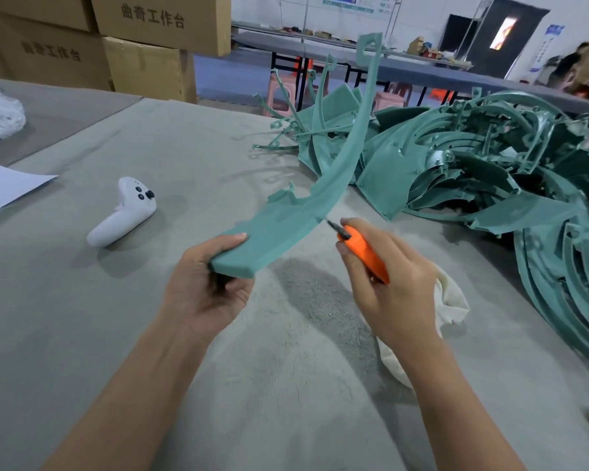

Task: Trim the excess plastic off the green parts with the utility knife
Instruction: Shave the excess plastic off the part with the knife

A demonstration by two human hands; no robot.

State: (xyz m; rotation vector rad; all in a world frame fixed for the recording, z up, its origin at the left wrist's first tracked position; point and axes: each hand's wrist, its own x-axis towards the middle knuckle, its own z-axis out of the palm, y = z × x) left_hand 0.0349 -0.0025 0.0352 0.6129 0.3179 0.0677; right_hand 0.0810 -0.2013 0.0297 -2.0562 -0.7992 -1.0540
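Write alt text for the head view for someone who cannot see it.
The left hand grips one end of a long curved green part; the right hand holds an orange utility knife by its edge. More green parts lie heaped on the table.

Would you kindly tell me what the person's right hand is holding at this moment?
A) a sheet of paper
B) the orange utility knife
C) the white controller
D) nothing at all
B: the right hand grips the orange utility knife, its blade pointing at the edge of the curved green part that the left hand holds.
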